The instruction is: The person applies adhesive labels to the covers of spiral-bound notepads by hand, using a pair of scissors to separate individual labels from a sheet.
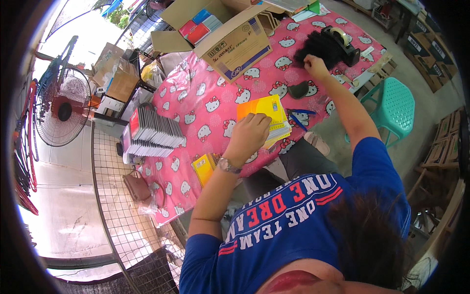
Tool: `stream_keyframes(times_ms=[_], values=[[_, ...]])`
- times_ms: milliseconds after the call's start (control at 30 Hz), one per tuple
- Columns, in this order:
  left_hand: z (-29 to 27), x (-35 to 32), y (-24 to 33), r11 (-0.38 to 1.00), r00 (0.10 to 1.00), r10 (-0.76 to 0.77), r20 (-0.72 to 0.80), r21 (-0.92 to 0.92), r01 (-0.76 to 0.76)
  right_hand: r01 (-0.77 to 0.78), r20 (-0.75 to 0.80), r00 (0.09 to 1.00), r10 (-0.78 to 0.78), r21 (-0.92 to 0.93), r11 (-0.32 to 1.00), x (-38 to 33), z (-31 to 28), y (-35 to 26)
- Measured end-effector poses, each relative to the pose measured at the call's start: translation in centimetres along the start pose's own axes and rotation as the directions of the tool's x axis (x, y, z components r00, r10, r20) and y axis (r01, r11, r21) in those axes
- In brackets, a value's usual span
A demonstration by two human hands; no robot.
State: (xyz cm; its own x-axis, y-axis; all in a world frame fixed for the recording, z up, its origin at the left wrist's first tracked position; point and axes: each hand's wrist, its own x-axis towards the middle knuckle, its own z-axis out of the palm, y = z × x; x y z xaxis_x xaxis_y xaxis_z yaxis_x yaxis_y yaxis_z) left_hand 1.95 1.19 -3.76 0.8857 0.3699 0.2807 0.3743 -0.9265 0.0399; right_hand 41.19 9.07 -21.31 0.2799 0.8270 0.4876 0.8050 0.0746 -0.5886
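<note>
My left hand (250, 133) lies over the left side of a stack of yellow notebooks (277, 110), its fingers curled down onto the cover. Stretched out to the far right, my right hand (316, 64) has its fingers closed at the near edge of a heap of thin black coils or strands (313, 48). Just right of the notebooks are pliers with blue handles (299, 119). A dark half-round object (297, 90) lies between the notebooks and the black heap. Near my left forearm sits a yellow spiral notebook (204, 169).
A cardboard box (235, 51) holding booklets stands at the table's far side. Stacked dark-edged books (152, 131) rise at the left. A black tape dispenser (348, 53) is beside the heap. Also around are a green stool (395, 103), a brown bag (136, 187) and a fan (63, 110).
</note>
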Motion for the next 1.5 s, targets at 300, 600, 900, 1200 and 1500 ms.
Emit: stream_keyframes(times_ms=[300,600,900,1200,1500], values=[[-1.9,1.9,-2.8,0.972,0.974,-0.159,-0.162,-0.196,0.126,-0.057,0.315,0.936,-0.154,0.569,0.82,-1.7,-6.7,-19.8],[-1.0,2.4,-2.3,0.978,0.948,-0.151,-0.279,-0.182,0.101,0.317,0.034,0.929,-0.369,0.44,0.84,-5.8,-8.4,-23.3],[-1.0,2.3,-2.1,0.974,0.947,-0.178,-0.267,-0.182,0.132,0.273,0.112,0.925,-0.364,0.469,0.84,-6.4,-9.1,-24.0],[-1.1,2.8,-0.3,0.986,0.961,-0.166,-0.223,-0.038,0.161,0.038,0.377,0.908,-0.182,0.358,0.933,-6.1,-11.9,-27.4],[-1.0,2.5,-1.4,0.974,0.952,-0.14,-0.271,-0.21,0.084,-0.116,0.272,0.948,0.165,-0.189,0.975,-4.6,0.9,-14.3]])
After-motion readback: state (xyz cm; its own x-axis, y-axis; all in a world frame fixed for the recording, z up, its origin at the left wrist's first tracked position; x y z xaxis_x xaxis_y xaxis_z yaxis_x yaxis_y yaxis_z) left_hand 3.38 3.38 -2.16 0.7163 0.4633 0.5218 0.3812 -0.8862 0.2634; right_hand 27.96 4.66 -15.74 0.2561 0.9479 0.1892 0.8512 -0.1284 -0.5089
